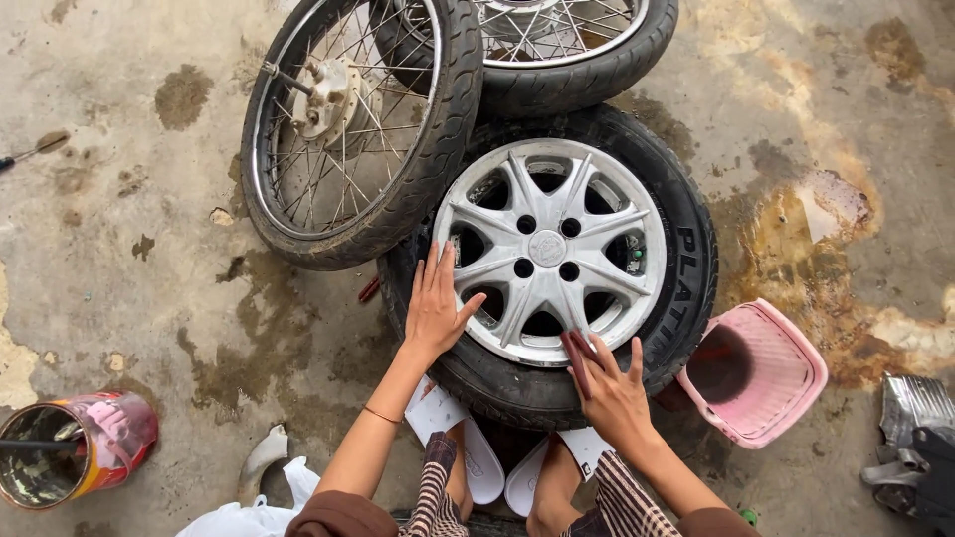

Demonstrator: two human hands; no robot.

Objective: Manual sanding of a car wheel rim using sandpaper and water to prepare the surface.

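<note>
A car wheel lies flat on the stained concrete: black tyre [686, 288] around a silver alloy rim [552, 249] with several spokes. My left hand [435, 306] rests flat, fingers together, on the rim's left edge and the tyre. My right hand [607, 383] is at the rim's lower edge and holds a small dark reddish-brown pad [575, 360] pressed against the metal. My knees and white sandals [482, 462] show just below the tyre.
Two spoked motorcycle wheels [353, 119] lean on the car tyre's far side. A pink plastic basket [756, 373] lies tipped to the right, a paint can [75, 452] with a stick at bottom left, white cloth [254, 512] below, metal parts [915, 438] at right.
</note>
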